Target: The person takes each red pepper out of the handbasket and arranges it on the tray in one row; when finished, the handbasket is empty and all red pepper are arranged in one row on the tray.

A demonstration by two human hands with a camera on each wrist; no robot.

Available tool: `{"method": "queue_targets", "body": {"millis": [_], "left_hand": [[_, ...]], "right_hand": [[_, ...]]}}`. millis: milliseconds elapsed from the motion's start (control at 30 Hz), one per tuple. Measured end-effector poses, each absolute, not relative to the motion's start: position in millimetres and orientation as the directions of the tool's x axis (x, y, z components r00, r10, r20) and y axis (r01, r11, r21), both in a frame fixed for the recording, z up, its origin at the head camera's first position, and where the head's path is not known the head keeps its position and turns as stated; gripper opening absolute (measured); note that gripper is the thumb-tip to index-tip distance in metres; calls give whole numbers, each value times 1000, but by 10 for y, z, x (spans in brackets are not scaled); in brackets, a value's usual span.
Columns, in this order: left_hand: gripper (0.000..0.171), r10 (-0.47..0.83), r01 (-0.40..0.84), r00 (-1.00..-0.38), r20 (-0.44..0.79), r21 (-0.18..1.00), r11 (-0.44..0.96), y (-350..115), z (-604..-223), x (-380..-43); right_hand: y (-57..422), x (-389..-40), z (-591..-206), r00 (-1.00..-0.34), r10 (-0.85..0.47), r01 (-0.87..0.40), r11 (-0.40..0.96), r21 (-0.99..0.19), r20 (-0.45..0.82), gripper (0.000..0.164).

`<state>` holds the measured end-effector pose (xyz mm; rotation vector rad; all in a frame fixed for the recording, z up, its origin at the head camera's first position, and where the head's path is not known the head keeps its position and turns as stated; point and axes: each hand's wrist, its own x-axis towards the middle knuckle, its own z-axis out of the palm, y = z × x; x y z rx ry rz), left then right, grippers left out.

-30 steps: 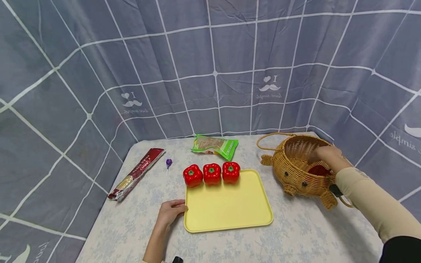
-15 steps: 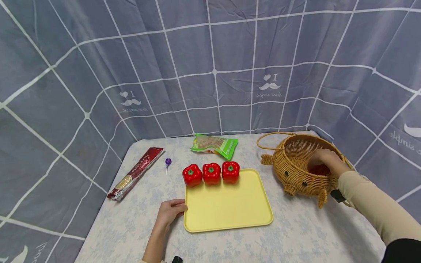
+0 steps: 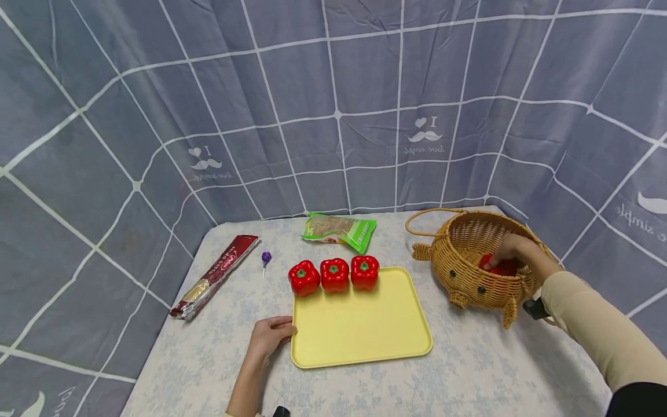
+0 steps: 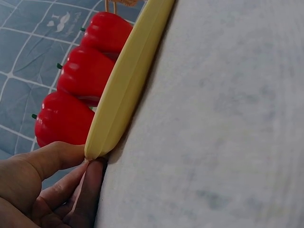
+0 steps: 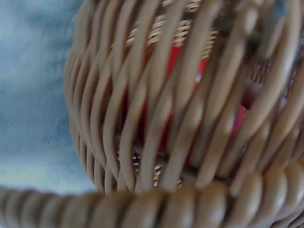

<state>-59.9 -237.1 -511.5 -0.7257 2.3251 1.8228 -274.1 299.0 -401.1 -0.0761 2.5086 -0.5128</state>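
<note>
In the head view my left hand (image 3: 271,337) pinches the left rim of a yellow tray (image 3: 359,333). The left wrist view shows the thumb on top of the rim and fingers (image 4: 88,192) beneath it. Three red bell peppers (image 3: 335,275) stand in a row along the tray's far edge. My right hand (image 3: 513,250) reaches down into a pig-shaped wicker basket (image 3: 461,286), its fingers curled over a red bell pepper (image 3: 501,266). Most of that pepper is hidden by the hand and the basket wall; in the right wrist view, red shows through the weave.
A green snack bag (image 3: 341,230) lies behind the peppers. Left of the tray are a purple lollipop (image 3: 266,258) and a long dark-red packet (image 3: 216,277). The basket's looped handle (image 3: 422,223) sticks out to its left. A grey-blue checked curtain (image 3: 292,116) surrounds the table.
My right hand has shifted slightly inside the basket, and more of the red pepper shows under it. The basket's near ear has swung left. My left hand stays at the tray.
</note>
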Motion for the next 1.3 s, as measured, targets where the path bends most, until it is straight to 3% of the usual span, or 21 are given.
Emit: {"method": "queue_targets", "body": {"millis": [133,300,633,933,1300], "left_hand": [[34,-305,-427,-880,-364,888,171,-2366,-5109,-601],[34,-308,-426,-879,-363,888,171,-2359,-5110,-605],[34,-316,-424,-880,-354,886,188,-2361,-5108,-611],[34,-306,-425,-882,-359,885,187,-2362,-5101,-609],[33,-306,-421,-883,-355,888,187,-2365,-5116,-610]], "right_hand": [[3001,-2742,-4020,-869,-198,54,874,-484,-454,49],[3011,-2715,-4041,-891,-266,-6,817,-576,-368,91],[2969,-2648,-4037,-961,-172,-6,794,-608,-216,86],[2869,-2598,-3930,-981,-136,-1,714,-700,-137,92],[2801,-2464,-3812,-986,-122,-3,686,-728,-111,97]]}}
